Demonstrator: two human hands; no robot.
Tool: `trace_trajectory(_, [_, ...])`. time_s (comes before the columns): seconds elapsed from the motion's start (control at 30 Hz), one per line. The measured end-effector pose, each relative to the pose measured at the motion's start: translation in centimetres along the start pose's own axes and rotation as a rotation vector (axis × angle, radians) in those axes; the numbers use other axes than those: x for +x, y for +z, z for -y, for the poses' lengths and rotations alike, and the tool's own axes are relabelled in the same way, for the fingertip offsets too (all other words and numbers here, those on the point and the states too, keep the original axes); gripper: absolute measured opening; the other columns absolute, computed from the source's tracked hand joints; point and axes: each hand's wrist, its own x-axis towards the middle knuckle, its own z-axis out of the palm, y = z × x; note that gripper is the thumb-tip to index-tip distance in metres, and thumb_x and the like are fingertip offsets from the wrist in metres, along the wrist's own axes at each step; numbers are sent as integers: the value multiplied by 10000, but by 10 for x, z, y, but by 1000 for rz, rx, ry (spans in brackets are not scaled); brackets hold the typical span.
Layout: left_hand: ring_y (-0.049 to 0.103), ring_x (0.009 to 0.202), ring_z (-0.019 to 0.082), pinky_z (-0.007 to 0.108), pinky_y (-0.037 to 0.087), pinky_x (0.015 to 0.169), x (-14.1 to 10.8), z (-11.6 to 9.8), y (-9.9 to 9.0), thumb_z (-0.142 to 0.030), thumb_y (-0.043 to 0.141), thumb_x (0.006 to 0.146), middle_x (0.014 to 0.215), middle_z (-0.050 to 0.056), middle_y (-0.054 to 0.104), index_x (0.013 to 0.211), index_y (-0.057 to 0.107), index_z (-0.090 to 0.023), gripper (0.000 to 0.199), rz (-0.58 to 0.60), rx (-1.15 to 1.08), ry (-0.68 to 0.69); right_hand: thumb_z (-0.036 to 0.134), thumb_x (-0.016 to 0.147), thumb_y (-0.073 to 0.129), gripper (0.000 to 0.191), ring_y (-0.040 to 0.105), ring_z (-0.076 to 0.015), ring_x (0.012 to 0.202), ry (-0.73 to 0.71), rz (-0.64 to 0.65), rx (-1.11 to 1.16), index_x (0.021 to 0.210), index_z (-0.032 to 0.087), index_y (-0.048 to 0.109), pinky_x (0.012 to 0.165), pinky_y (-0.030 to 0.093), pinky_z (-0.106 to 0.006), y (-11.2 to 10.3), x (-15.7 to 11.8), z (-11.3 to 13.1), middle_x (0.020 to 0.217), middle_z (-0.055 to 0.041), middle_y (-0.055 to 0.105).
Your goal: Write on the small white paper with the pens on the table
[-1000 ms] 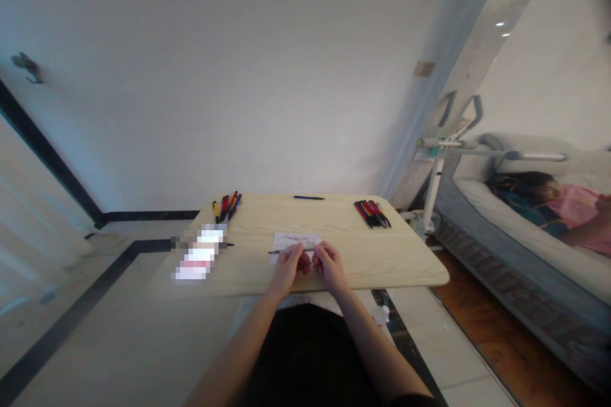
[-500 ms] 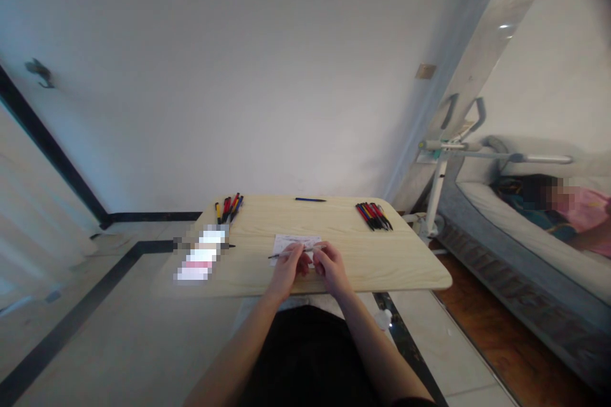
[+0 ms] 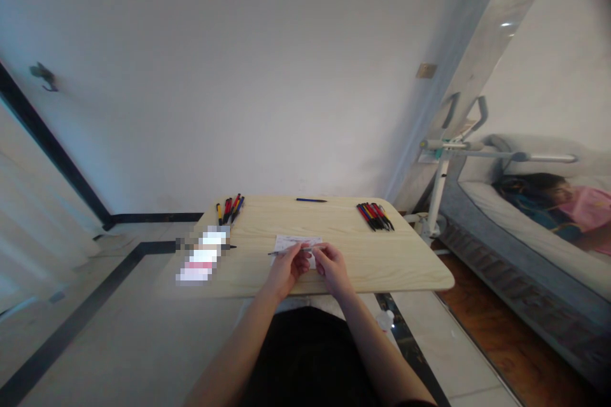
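A slim greyish pen (image 3: 281,252) lies crosswise between my hands, its dark thin end pointing left. My left hand (image 3: 287,269) is closed round its middle, fingers curled under. At the right end, my right hand (image 3: 331,266) pinches the pen between thumb and fingertips. Beneath both hands a white sheet of paper (image 3: 286,241) with faint print or writing rests on the pale wooden table (image 3: 401,267); the hands cover part of it. Fine details of the pen are too small to make out.
Several red, yellow and blue pens (image 3: 233,208) lie at the table's back left, and more pens (image 3: 375,216) sit at the right. One dark blue pen (image 3: 311,200) lies near the back edge. A blurred-out bright panel (image 3: 205,257) covers the left side. Another person (image 3: 589,210) lies on a bed.
The pen's left end has tipped up slightly, and my left fingers have shifted a little along it. Both hands stay over the paper. The whole view has shifted slightly.
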Motion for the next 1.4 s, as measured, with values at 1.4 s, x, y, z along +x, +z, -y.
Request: trace_trajectory(1.4, [533,494,60,172,450,478,6,-5,-12,-238,564,771,647,14,613,861,573,-125,145,-29,-304,-80,379,756,538,295,373,-60,419,-59,4,-119,926,145,601,364,263,-164,10,13,15,505,51,426])
